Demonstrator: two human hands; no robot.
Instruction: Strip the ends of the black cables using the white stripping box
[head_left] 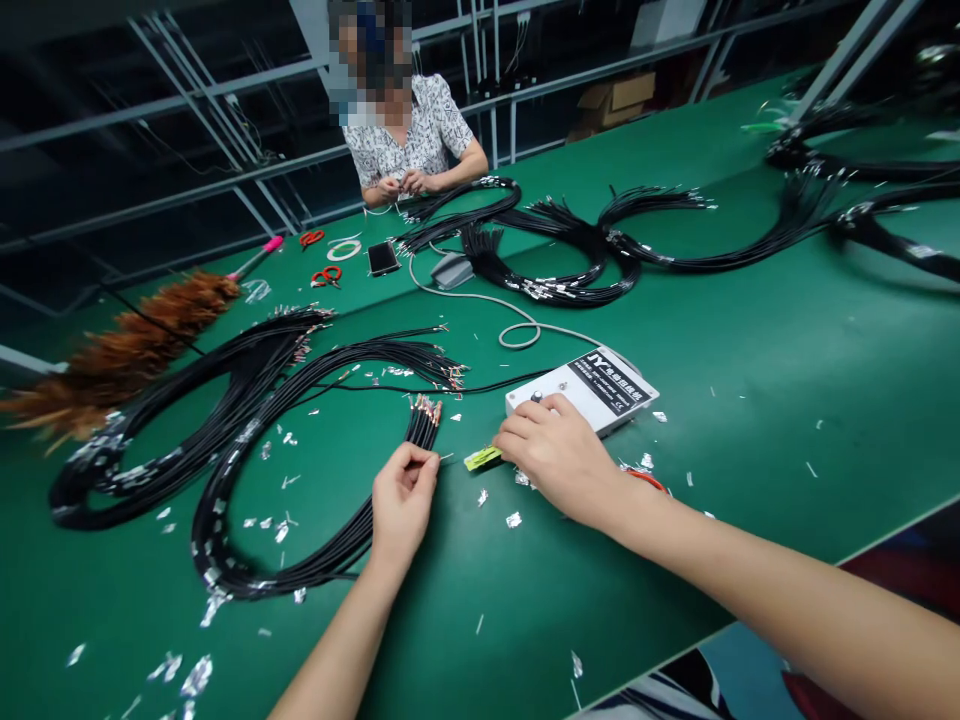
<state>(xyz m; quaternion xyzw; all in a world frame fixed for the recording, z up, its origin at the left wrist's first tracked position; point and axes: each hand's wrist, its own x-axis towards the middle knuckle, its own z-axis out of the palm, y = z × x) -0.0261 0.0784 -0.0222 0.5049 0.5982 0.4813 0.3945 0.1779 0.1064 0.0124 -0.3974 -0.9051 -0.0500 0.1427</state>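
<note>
My left hand (405, 490) is closed in a pinch on a thin black cable, whose pale stripped end pokes out past the fingertips. Just behind it are the bundle's other copper-tipped ends (426, 412), part of a looped bundle of black cables (225, 500). My right hand (559, 455) curls over a yellow-green and black tool (481, 458), with only the tool's tip showing at the fingers. Its kind is hidden. Directly behind that hand is a white box with a black label (611, 385) and a dark knob (536, 397), partly covered by the hand.
Another looped cable bundle (82, 490) lies left, beside a brown feather duster (150, 335). Foil scraps (196, 676) litter the green table. Red-handled scissors (327, 276), a phone (383, 258) and more cable coils (555, 285) lie farther back. A co-worker (409, 140) sits opposite.
</note>
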